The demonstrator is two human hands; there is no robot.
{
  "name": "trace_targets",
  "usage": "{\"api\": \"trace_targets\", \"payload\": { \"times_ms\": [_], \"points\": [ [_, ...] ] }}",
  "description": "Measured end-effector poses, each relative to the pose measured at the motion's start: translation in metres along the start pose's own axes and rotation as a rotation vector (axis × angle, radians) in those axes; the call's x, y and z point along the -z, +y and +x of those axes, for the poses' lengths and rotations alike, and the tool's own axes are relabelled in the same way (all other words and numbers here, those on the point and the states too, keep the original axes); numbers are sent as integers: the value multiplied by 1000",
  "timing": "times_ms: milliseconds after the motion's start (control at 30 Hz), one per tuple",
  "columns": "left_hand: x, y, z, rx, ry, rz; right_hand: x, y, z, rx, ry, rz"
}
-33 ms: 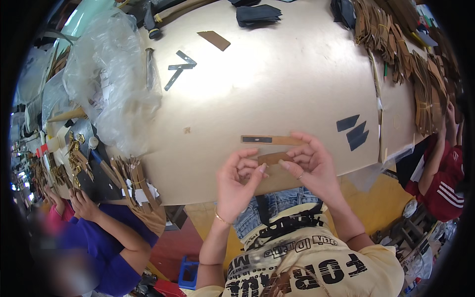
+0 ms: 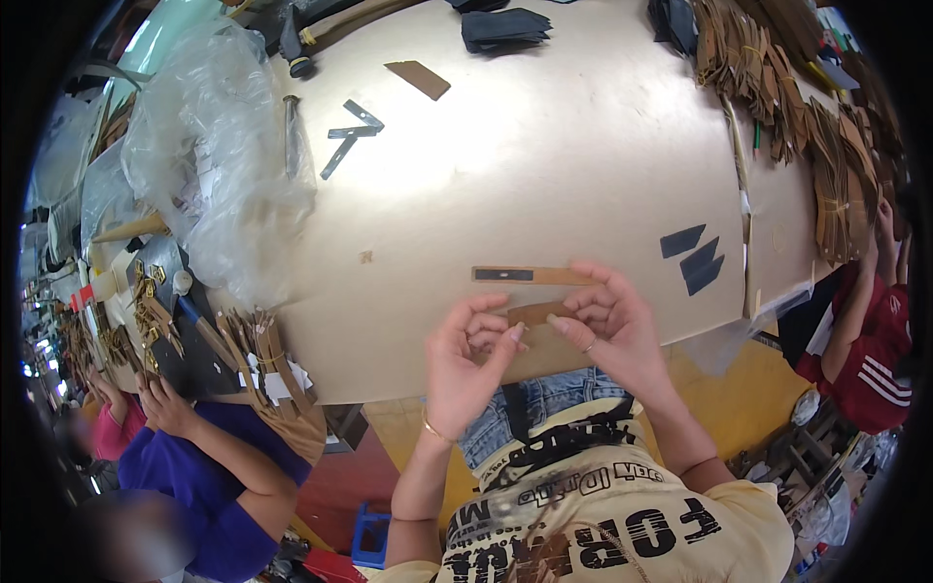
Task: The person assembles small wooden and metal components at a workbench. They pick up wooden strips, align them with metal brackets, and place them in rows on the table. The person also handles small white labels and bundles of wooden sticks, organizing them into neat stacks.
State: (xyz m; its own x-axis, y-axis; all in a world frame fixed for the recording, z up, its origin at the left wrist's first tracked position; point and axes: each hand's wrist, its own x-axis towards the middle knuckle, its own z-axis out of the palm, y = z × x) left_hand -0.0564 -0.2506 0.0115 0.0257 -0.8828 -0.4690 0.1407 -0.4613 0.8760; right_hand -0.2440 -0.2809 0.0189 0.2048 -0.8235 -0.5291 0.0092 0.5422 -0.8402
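A short brown leather piece (image 2: 537,314) is stretched between my two hands above the table's near edge. My left hand (image 2: 476,335) pinches its left end between thumb and fingers. At the other end, the thumb and fingers of my right hand (image 2: 614,321) are closed on it. Just beyond lies a longer brown leather strip (image 2: 554,276) with a dark rectangular piece (image 2: 503,275) on its left part. The fingertips of my right hand overlap this strip's right end; whether they touch it I cannot tell.
Dark slanted pieces (image 2: 700,266) lie to the right, thin dark strips (image 2: 342,155) and a brown piece (image 2: 418,80) farther off. Crumpled clear plastic (image 2: 219,165) covers the left side. Bundled brown strips (image 2: 831,194) line the right edge. Co-workers sit left, in purple (image 2: 209,486), and right, in red (image 2: 875,360).
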Motion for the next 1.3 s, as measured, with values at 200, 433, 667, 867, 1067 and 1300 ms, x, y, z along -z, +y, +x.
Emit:
{"api": "trace_targets", "payload": {
  "times_ms": [200, 433, 667, 867, 1067, 1300],
  "points": [
    [-2, 9, 0, 16, 61, 349, 6, -8, -5, 18, 99, -287],
    [4, 26, -5, -19, 142, 803, 9, -13, 11, 396, 255, -900],
    [24, 19, 40, -640, 63, 1155, 17, -18, 37, 573, 77, -926],
    [32, 23, 35, -725, 32, 993, 24, -20, 37, 1119, 58, -1160],
    [32, 18, -5, -700, -152, 1025, 18, -3, 8, 1319, -96, -1074],
    [53, 5, -35, -330, -68, 579, 8, 9, 22, 1073, -205, -1136]
  ]
}}
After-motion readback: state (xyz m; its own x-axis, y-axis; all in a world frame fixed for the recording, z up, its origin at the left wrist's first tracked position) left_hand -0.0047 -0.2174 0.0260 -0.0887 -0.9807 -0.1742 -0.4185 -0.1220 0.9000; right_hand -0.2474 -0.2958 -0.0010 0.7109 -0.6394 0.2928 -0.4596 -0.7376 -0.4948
